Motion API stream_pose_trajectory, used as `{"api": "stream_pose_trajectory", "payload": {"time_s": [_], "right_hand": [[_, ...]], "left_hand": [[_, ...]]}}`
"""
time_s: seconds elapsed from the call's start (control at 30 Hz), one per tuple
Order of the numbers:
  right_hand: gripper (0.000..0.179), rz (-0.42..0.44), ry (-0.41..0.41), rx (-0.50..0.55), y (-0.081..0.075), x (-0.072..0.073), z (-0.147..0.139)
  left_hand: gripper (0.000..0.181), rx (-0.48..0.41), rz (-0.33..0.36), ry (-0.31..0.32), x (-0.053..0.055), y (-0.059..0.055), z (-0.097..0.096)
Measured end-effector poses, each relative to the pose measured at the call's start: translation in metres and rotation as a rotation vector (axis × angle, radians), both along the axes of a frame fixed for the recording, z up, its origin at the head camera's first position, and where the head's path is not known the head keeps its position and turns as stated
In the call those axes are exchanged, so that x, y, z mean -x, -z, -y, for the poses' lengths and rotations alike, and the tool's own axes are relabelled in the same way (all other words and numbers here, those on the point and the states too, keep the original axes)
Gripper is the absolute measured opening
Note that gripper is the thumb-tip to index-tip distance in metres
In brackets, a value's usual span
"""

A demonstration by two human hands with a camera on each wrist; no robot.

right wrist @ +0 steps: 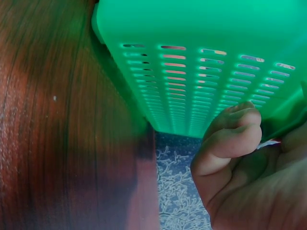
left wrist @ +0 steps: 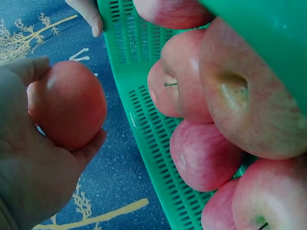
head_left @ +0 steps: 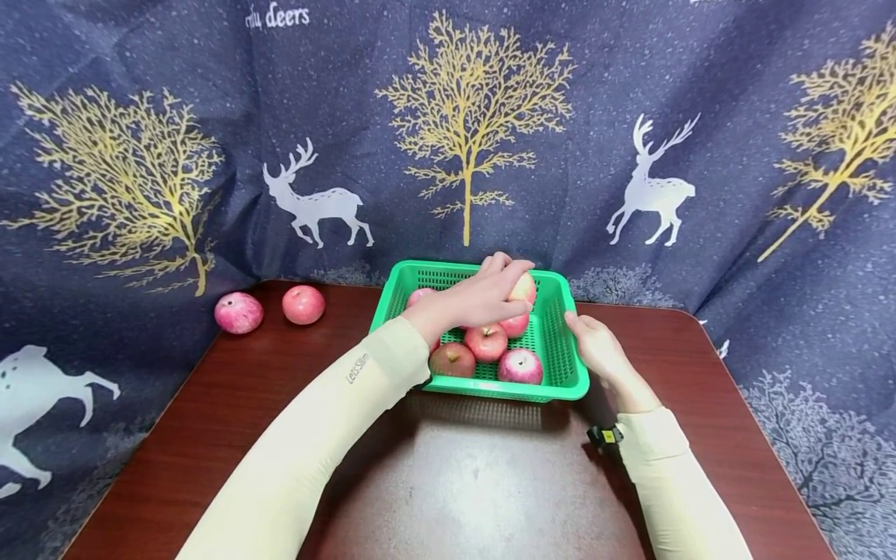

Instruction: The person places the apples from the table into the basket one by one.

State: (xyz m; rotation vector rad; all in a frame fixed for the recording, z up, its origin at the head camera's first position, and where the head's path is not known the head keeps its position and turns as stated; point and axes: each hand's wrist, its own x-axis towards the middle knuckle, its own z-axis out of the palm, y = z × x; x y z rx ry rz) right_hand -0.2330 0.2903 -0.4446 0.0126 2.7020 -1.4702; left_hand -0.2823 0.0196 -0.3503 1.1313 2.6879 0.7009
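Observation:
My left hand (head_left: 483, 299) is above the back of a green plastic basket (head_left: 399, 284). Its fingers and thumb grip an apple (left wrist: 69, 105), which in the left wrist view shows apart from the other fruit. Inside the basket lie several red apples, among them one with its stem up (head_left: 486, 342) and a streaked pink-purple apple (head_left: 521, 366) at the front right. At the basket's right side, my right hand (head_left: 603, 354) holds the rim with its fingers bent, as the right wrist view shows close against the slotted outer wall (right wrist: 177, 86).
Two more apples stand on the brown table (head_left: 231, 404) at the back left: a streaked one (head_left: 239, 313) and a plain red one (head_left: 303, 304). A dark blue cloth (head_left: 336, 93) printed with deer and golden trees hangs right behind the table.

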Motion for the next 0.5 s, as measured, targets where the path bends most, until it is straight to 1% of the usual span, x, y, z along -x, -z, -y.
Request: {"api": "stream_pose_trajectory", "payload": {"time_s": [0.27, 0.5], "right_hand": [[0.067, -0.002, -0.001, -0.012, -0.002, 0.000, 0.000], [0.068, 0.017, -0.008, -0.010, -0.002, 0.000, 0.000]], "left_hand": [[0.078, 0.045, 0.015, -0.008, 0.004, 0.003, -0.015], [0.077, 0.072, 0.029, 0.030, 0.007, 0.002, -0.025]]}}
